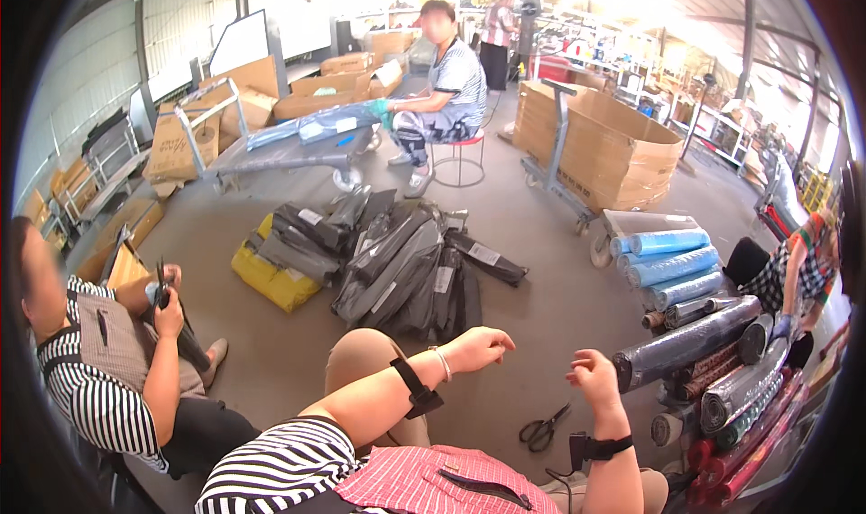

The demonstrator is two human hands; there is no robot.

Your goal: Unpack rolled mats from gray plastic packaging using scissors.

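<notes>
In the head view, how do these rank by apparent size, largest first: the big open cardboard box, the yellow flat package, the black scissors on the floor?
1. Big open cardboard box, though it is farthest from the camera.
2. Yellow flat package, partly covered by grey bags.
3. Black scissors, clearly smallest though nearest.

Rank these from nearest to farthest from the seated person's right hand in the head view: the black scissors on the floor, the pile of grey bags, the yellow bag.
From the right hand:
1. Black scissors, on the floor just below and left of it.
2. Pile of grey bags, farther left and ahead.
3. Yellow bag, beyond the pile, farthest left.
</notes>
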